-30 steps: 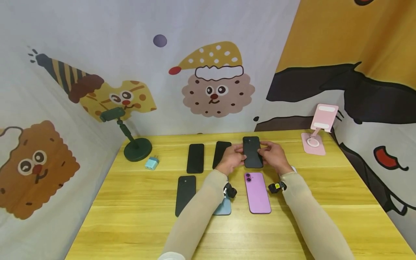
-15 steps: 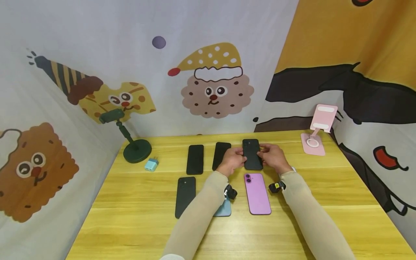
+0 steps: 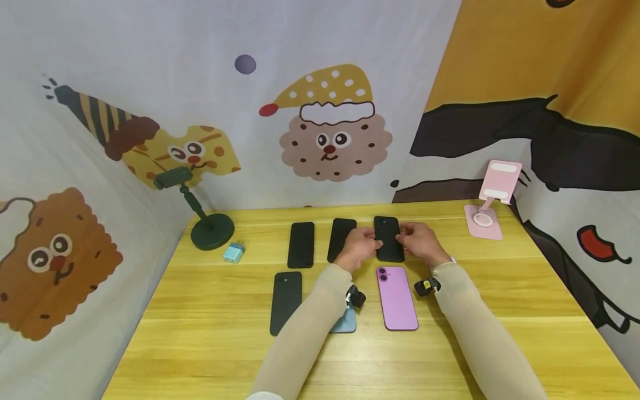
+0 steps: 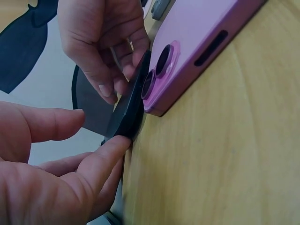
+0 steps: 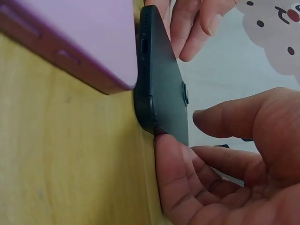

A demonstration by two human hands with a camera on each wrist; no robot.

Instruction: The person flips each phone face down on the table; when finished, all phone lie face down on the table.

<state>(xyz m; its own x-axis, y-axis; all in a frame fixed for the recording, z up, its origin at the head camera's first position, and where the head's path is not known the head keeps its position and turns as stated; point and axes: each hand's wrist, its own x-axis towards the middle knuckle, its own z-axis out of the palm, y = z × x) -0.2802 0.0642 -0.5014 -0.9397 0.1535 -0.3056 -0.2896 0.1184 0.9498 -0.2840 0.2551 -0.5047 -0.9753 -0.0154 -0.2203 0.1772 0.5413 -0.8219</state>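
Note:
A black phone (image 3: 388, 239) with its camera side up lies near the back of the table, between my two hands. My left hand (image 3: 358, 245) touches its left edge with the fingers; in the left wrist view the left thumb (image 4: 56, 124) is raised apart from the phone. My right hand (image 3: 421, 243) has its fingertips against the opposite edge, and the right thumb (image 5: 225, 117) hovers over the back in the right wrist view. Just in front lies a pink phone (image 3: 397, 298), back up, with two camera lenses. Another dark phone (image 3: 341, 238) is partly hidden behind my left hand.
Farther left lie a dark phone (image 3: 301, 245) and a black phone (image 3: 285, 301). My left arm covers most of a blue phone (image 3: 346, 322). A green stand (image 3: 212, 230) and light-blue charger (image 3: 233, 253) are at left, a pink phone stand (image 3: 499, 182) at back right.
The black phone has come slightly nearer and down between my hands. Both hands keep nearly the same place at its sides; the other phones have not moved.

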